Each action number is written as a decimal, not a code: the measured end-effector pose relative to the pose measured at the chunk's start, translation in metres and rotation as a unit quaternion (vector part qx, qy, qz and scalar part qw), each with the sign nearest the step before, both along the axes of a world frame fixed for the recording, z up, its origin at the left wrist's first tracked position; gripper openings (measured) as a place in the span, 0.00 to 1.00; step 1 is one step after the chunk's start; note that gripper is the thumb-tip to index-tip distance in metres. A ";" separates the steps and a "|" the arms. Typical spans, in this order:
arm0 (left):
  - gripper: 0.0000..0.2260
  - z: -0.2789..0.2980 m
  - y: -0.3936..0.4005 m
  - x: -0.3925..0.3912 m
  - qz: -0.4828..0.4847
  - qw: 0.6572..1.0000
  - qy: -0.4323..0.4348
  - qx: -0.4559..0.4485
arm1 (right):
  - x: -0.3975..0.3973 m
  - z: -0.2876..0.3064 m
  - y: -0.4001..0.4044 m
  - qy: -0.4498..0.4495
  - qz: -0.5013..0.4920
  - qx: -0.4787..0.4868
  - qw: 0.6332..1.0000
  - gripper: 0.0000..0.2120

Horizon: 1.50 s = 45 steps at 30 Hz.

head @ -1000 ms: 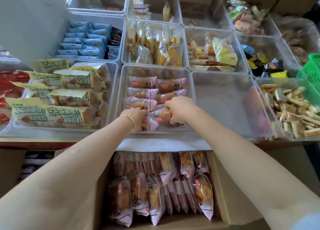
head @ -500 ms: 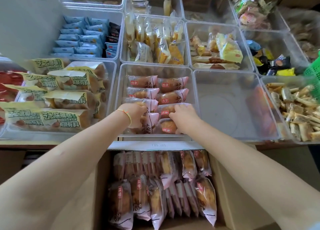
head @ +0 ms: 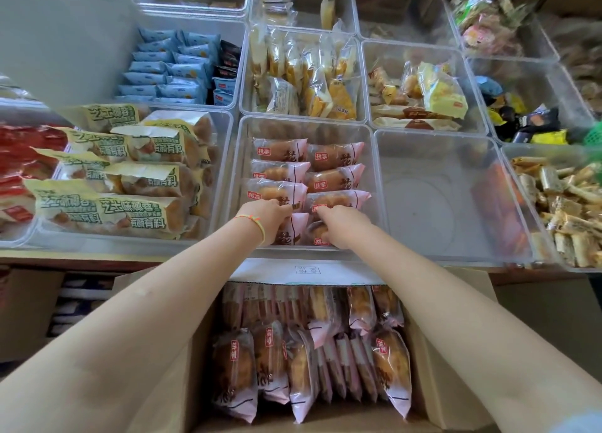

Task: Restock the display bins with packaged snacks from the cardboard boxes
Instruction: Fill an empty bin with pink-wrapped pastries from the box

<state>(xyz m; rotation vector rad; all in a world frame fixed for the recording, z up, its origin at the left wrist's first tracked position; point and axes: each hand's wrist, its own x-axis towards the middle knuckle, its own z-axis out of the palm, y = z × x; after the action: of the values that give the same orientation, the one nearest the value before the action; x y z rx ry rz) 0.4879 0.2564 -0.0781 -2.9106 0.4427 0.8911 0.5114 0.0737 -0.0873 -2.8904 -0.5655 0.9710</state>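
Both hands work in the clear centre bin (head: 371, 171), the left hand (head: 268, 219) with fingers curled onto a pink bread packet (head: 290, 232) in the near row and the right hand (head: 342, 225) gripping the packet beside it. These packets look light, soft and slippery, best held at the sides without squeezing. Below the bin, the cardboard box (head: 436, 367) holds many more upright; the bin to its right is almost bare.

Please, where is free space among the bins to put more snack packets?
The clear bin right of the pink-packet bin has a bare floor. The pink-packet bin, where left hand and right hand work, is nearly full. The green-label bin is crowded.
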 end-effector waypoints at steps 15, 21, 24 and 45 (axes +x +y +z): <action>0.08 0.116 -0.018 -0.115 0.317 0.778 -0.106 -0.532 | -0.168 0.142 0.000 0.294 -0.144 0.340 0.882 0.11; 0.09 0.110 -0.024 -0.179 0.301 0.776 -0.018 -0.554 | -0.229 0.056 0.019 0.273 -0.174 0.083 0.943 0.18; 0.08 0.099 -0.024 -0.200 0.317 0.770 -0.001 -0.553 | -0.263 0.012 0.032 0.281 -0.201 -0.013 0.938 0.40; 0.29 0.048 -0.021 -0.248 0.357 0.832 0.033 -0.424 | -0.283 0.068 -0.069 0.218 -0.398 0.452 0.768 0.25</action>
<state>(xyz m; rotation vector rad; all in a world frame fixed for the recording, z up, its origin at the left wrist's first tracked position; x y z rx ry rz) 0.2400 0.2356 -0.0299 -3.9853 -0.4434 1.0562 0.2280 0.0050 -0.0189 -1.6481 0.2168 0.8181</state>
